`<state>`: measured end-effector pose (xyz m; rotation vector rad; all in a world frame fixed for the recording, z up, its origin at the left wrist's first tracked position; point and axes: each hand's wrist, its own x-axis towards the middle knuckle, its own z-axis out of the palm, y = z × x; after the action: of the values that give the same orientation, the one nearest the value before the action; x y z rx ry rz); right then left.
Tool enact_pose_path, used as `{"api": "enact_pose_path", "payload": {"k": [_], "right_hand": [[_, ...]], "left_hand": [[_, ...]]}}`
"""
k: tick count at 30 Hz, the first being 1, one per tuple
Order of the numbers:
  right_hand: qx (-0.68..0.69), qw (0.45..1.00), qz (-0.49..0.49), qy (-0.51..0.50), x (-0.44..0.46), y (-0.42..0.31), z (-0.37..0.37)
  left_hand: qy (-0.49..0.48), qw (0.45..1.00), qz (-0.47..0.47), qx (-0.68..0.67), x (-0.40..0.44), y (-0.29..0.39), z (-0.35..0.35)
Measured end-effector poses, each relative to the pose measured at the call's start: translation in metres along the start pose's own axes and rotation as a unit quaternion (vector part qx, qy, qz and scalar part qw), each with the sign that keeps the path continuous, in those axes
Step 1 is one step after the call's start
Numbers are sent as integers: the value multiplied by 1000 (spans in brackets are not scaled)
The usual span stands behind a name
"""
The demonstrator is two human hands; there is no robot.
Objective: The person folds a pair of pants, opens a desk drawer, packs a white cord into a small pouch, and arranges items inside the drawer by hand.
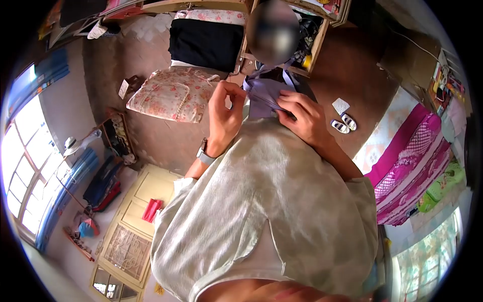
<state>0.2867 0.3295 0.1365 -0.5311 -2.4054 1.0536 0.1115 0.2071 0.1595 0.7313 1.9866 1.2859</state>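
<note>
A purple-grey cloth item (pixel 264 95) with narrow straps at its far side hangs in front of my body. My right hand (pixel 304 115) pinches its folds between thumb and fingers. Just left of the cloth is my left hand (pixel 226 113), its thumb and index finger curled into a pinch. Its fingertips meet the cloth's left edge, but what sits between them is too small to make out. A watch (pixel 205 152) with a grey band is on my left wrist.
Ahead stand a floral cushion (pixel 168 95), a folded black cloth (pixel 205 44) and an open wooden drawer (pixel 317 48) with things inside. White shoes (pixel 344 124) lie on the floor at right, near a bed with a magenta patterned cloth (pixel 410 163). A cream door (pixel 138 201) stands at left.
</note>
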Motion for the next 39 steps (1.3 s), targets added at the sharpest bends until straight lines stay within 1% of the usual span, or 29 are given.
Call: {"api": "enact_pose_path", "payload": {"k": [2,3,5,6,8,10,12,13,14,16,17,18,19,20,22,23,24,26,28,29,30,31,32,33,34,35,36,38,39], "right_hand": [[38,999,3,17,-6,1,1],[41,999,6,13,-8,0,2],[47,999,-6,15,-8,3,2],[49,999,-6,13,-8,3,2],[40,999,-34,11,-7,4,2],[55,998,-29,7,-7,5,0],[67,997,-25,3,-6,6,-6],[100,995,13,9,-4,4,-13],[132,990,50,14,0,4,-19],[150,988,26,24,10,4,-30],[170,984,35,38,14,1,-37],[191,979,46,50,15,-3,-42],[217,971,79,56,14,-4,-48],[218,971,83,61,17,-6,-58],[231,966,89,70,21,-2,-73],[189,976,83,72,21,4,-79],[178,972,126,89,15,8,-84],[198,959,145,141,14,20,-88],[209,950,149,178,3,41,-97],[261,912,205,240,-5,48,-101],[310,864,261,298,-10,54,-106],[327,823,294,360,-8,56,-110],[317,795,326,402,-7,59,-114],[320,794,328,400,-15,69,-118],[321,793,329,400,-22,79,-122],[333,775,329,424,-31,89,-122],[329,775,334,423,-33,93,-123],[366,732,341,462,-38,102,-121],[361,728,347,469,-38,103,-120]], "left_hand": [[-10,997,-55,-59,-3,-10,-2],[-8,996,-60,-58,-3,-14,-1],[-23,999,-5,-27,-1,-29,2],[-20,999,-8,-27,-1,-33,5],[-7,997,-43,-67,-1,-39,10],[-23,996,-56,-68,-4,-50,10],[-25,959,-107,-261,0,-62,10],[-43,935,-109,-336,7,-73,7],[-42,919,-176,-351,13,-82,6],[-69,921,-212,-320,32,-105,16],[-134,899,-228,-348,42,-135,25],[-133,898,-228,-353,53,-138,35],[-183,967,-18,-179,64,-132,48],[-214,957,195,10,74,-126,60],[-259,942,214,-9,88,-92,76],[-286,930,227,-49,98,-95,90],[-301,908,277,-83,107,-96,104],[-351,882,273,-158,114,-106,136],[-326,919,208,-79,102,-129,166],[-303,934,185,32,94,-126,174],[-327,933,133,65,87,-109,168],[-328,936,114,48,81,-113,172],[-332,938,96,31,75,-119,177],[-332,934,123,39,73,-130,180],[-333,935,119,36,73,-136,180],[-304,942,129,53,72,-143,177],[-275,949,140,70,72,-149,175],[-240,950,179,92,77,-161,171],[-235,952,170,95,75,-165,170]]}}
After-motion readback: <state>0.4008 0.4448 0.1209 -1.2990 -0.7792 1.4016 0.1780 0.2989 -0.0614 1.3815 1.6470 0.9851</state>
